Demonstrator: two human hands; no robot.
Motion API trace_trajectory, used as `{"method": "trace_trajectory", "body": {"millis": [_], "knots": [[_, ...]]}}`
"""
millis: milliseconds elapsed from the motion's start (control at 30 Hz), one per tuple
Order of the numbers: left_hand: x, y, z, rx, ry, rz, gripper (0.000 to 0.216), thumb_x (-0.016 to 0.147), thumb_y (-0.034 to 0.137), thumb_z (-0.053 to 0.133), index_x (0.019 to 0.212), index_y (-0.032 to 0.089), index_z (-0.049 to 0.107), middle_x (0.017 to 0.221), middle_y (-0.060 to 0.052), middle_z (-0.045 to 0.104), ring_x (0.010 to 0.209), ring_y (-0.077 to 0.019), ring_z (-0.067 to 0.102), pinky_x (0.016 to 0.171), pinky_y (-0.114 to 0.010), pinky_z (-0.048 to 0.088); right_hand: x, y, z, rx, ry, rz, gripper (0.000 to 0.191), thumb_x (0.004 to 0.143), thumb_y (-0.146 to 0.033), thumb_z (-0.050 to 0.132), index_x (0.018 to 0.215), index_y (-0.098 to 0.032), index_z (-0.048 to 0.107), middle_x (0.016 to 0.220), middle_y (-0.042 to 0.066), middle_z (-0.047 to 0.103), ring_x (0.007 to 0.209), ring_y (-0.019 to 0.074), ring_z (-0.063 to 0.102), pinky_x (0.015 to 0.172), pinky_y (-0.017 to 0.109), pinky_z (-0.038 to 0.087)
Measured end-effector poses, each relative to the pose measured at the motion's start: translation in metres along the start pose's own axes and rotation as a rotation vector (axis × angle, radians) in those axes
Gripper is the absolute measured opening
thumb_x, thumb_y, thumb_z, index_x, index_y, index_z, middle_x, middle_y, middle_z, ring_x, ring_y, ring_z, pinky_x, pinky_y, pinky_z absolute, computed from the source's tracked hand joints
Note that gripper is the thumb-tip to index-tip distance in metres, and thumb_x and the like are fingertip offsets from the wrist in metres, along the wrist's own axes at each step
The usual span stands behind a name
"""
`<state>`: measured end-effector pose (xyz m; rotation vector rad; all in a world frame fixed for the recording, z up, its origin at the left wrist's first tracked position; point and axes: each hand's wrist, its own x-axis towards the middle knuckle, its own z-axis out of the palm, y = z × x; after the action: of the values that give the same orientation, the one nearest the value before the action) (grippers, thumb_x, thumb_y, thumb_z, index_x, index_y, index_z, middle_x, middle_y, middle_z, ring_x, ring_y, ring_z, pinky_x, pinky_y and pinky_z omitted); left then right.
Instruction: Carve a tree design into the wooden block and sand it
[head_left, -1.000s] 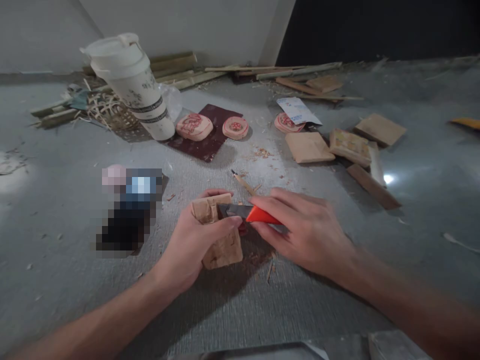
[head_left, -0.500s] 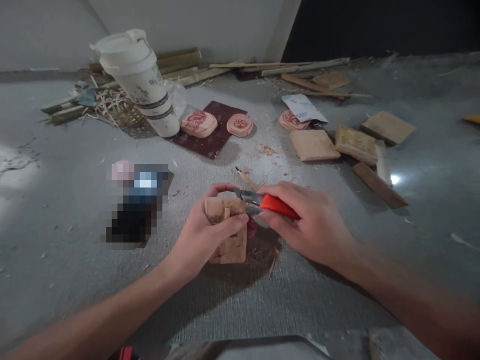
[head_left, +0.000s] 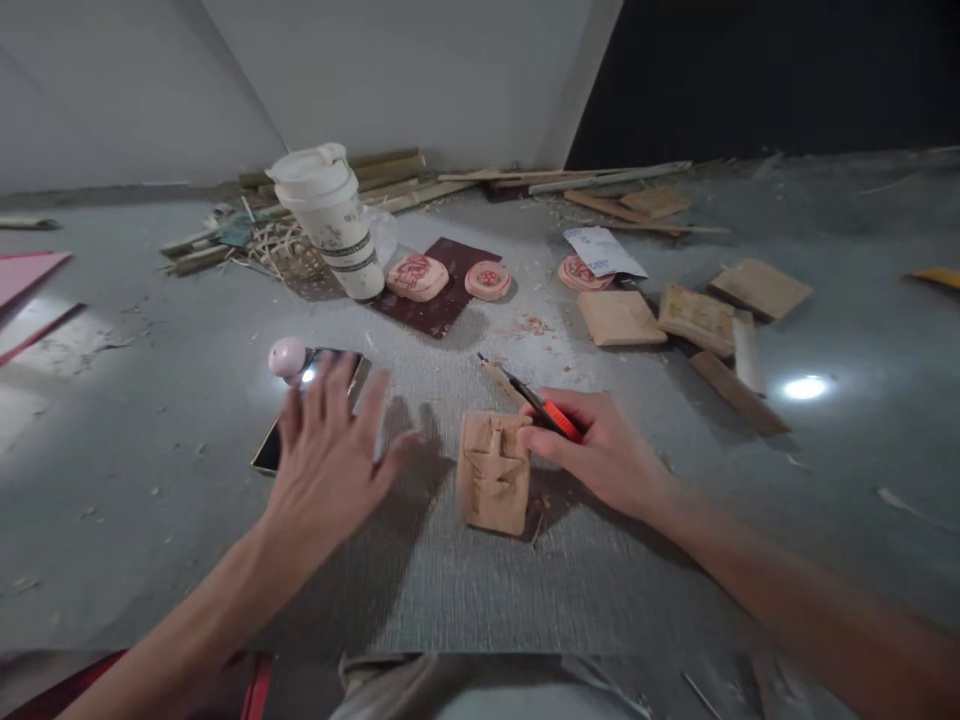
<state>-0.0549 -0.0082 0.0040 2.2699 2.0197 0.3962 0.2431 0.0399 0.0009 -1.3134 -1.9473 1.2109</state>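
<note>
My left hand (head_left: pixel 322 450) is open with fingers spread, above a dark phone (head_left: pixel 268 452) that it partly covers. A round pink object (head_left: pixel 286 356) sits at the phone's upper corner. In my right hand (head_left: pixel 611 445) is a red-handled utility knife (head_left: pixel 561 420), its dark tip pointing up and left. The same hand's thumb touches the upper right edge of a small wooden block (head_left: pixel 491 505) carved with a raised star. Just beyond the block lies a pencil (head_left: pixel 498 380), partly overlapped by the knife.
A white lidded cup (head_left: pixel 330 225) stands behind, near a dark red sheet (head_left: pixel 420 315). Round carved pieces with red lines (head_left: pixel 487 280) lie there. Wooden blocks (head_left: pixel 621 318) are grouped at right. Bamboo strips (head_left: pixel 420 195) lie along the wall, and shavings are scattered about.
My left hand has let go of the wooden block and moved left over the phone, fingers spreading. The block now shows its star carving. The view has shifted.
</note>
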Motion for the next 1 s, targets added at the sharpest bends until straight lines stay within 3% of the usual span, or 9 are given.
{"method": "trace_trajectory", "body": {"millis": [33,133,233,433,500,600,767,867,1000], "knots": [[-0.004,-0.009,0.003,0.111,0.034,-0.058,0.069,0.114,0.053,0.047,0.167,0.010,0.050,0.184,-0.032,0.031,0.175,-0.0568,0.014,0.136,-0.080,0.009,0.000,0.000,0.000,0.002,0.001,-0.008,0.031,0.099,-0.044,0.064,0.078,-0.023,0.057,0.072,-0.006,0.042,0.069,0.0137,0.038,0.065,0.032,0.029],[-0.013,-0.029,0.009,0.142,-0.005,-0.076,0.069,0.115,0.054,0.041,0.166,0.009,0.049,0.170,-0.034,0.051,0.170,-0.0548,0.033,0.136,-0.080,0.013,0.002,0.000,0.002,0.013,0.011,-0.040,0.031,0.099,-0.043,0.063,0.077,-0.024,0.054,0.073,-0.005,0.043,0.071,0.0140,0.040,0.067,0.032,0.030],[-0.015,-0.036,0.013,0.179,-0.002,-0.058,0.074,0.116,0.056,0.035,0.172,0.008,0.042,0.171,-0.034,0.050,0.172,-0.0561,0.028,0.133,-0.086,0.016,0.006,0.004,0.004,0.014,0.031,-0.075,0.031,0.099,-0.045,0.063,0.078,-0.024,0.055,0.074,-0.005,0.045,0.072,0.0145,0.042,0.068,0.033,0.031],[-0.016,-0.042,0.028,0.217,0.084,-0.067,0.071,0.114,0.053,0.040,0.169,0.010,0.048,0.171,-0.031,0.052,0.172,-0.0522,0.029,0.135,-0.084,0.017,0.018,0.019,0.006,-0.030,0.074,-0.113,0.035,0.101,-0.051,0.068,0.081,-0.022,0.064,0.073,-0.004,0.055,0.071,0.0155,0.051,0.069,0.033,0.041],[-0.018,-0.043,0.031,0.222,0.108,-0.070,0.069,0.113,0.050,0.039,0.167,0.009,0.051,0.169,-0.031,0.055,0.171,-0.0519,0.032,0.135,-0.083,0.018,0.021,0.023,0.006,-0.051,0.076,-0.105,0.034,0.105,-0.052,0.071,0.094,-0.020,0.071,0.084,-0.002,0.066,0.076,0.0164,0.061,0.074,0.033,0.053],[-0.019,-0.043,0.034,0.219,0.145,-0.075,0.068,0.113,0.049,0.040,0.166,0.009,0.052,0.170,-0.030,0.055,0.172,-0.0502,0.032,0.136,-0.083,0.016,0.024,0.027,0.005,-0.069,0.078,-0.080,0.037,0.108,-0.050,0.074,0.126,-0.018,0.073,0.120,0.007,0.076,0.101,0.0221,0.075,0.089,0.042,0.065],[-0.016,-0.043,0.029,0.197,0.202,-0.124,0.061,0.113,0.048,0.040,0.164,0.016,0.054,0.174,-0.024,0.053,0.170,-0.0463,0.035,0.137,-0.079,0.014,0.028,0.028,0.003,-0.062,0.081,-0.048,0.043,0.108,-0.046,0.075,0.142,-0.019,0.070,0.141,0.011,0.072,0.119,0.0280,0.074,0.101,0.050,0.066],[-0.014,-0.045,0.022,0.200,0.253,-0.223,0.064,0.110,0.047,0.046,0.166,0.015,0.050,0.175,-0.027,0.049,0.162,-0.0474,0.046,0.135,-0.071,0.027,0.031,0.030,0.003,-0.039,0.086,-0.037,0.044,0.108,-0.046,0.075,0.143,-0.020,0.070,0.143,0.011,0.072,0.121,0.0283,0.074,0.101,0.051,0.066],[-0.012,-0.048,0.014,0.191,0.209,-0.338,0.073,0.102,0.048,0.058,0.166,0.013,0.047,0.143,-0.029,0.072,0.130,-0.0483,0.070,0.109,-0.060,0.053,0.034,0.034,0.002,-0.008,0.089,-0.029,0.044,0.108,-0.046,0.075,0.143,-0.020,0.069,0.143,0.011,0.071,0.121,0.0286,0.074,0.102,0.051,0.065]]}}
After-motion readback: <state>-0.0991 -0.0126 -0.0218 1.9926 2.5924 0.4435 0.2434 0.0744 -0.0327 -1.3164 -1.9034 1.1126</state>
